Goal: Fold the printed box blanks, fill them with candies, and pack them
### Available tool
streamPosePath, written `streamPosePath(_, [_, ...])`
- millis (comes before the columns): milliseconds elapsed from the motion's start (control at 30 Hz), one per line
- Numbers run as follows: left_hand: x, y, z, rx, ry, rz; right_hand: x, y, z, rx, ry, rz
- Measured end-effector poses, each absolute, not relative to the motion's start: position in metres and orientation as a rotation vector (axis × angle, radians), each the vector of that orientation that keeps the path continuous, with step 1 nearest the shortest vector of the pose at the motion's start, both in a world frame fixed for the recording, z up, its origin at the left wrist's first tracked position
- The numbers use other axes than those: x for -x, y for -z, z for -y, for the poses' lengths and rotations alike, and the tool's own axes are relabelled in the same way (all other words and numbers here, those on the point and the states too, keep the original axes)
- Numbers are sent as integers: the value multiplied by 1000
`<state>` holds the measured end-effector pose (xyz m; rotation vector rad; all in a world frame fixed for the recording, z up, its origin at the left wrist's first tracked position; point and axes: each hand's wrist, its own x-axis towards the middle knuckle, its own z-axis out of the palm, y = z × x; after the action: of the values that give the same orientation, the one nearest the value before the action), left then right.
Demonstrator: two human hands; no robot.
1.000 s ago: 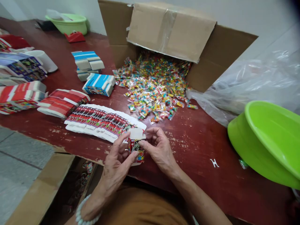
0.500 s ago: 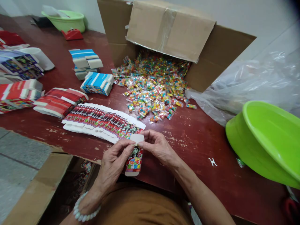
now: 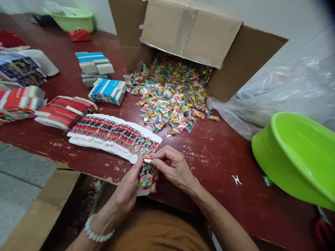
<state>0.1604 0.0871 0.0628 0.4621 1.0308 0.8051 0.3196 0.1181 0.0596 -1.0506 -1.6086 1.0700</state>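
A small printed candy box (image 3: 146, 177), red and black with a cartoon figure, is held in front of my body at the table's edge. My left hand (image 3: 128, 186) wraps round it from the left and beneath, fingertips showing at its right side. At its top end, the thumb and fingers of my right hand (image 3: 171, 165) pinch the end flap, which is folded over. Just beyond lies a fanned row of flat, unfolded boxes (image 3: 112, 134) of the same print, overlapping one another.
A large cardboard carton (image 3: 191, 35) on its side spills small wrapped candies (image 3: 167, 97) onto the red table. A green basin (image 3: 288, 167) stands right, near clear plastic sheeting (image 3: 282, 90). Blue box stacks (image 3: 107, 90) and red ones (image 3: 65, 111) lie left. An open carton (image 3: 49, 205) sits below.
The top flap, upright before, is now folded down. My left hand has moved from pinching the top to wrapping round the box, while my right hand stays at the top end.
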Motion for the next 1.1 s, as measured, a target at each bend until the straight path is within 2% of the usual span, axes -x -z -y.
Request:
streamPosePath(267, [-160, -55, -87, -728, -845, -1094, -315, -66, -125, 1115, -1526, 1281])
streamPosePath(467, [-155, -56, -88, -782, -834, -1076, -318, -67, -126, 1158, -1384, 1413])
streamPosePath(600, [-158, -57, -87, -741, -829, -1083, -325, -69, -122, 991, -1310, 1607])
streamPosePath(800, [-163, -51, -89, -748, -819, -1061, -332, -71, -123, 999, -931, 2069])
streamPosePath(900, [-162, -53, -90, -719, -823, -1029, -341, -66, -146, 1078, -807, 2127])
streamPosePath(1100, [-141, -62, -88, -607, -845, -1091, -363, -41, -195, 1691, -194, 2293])
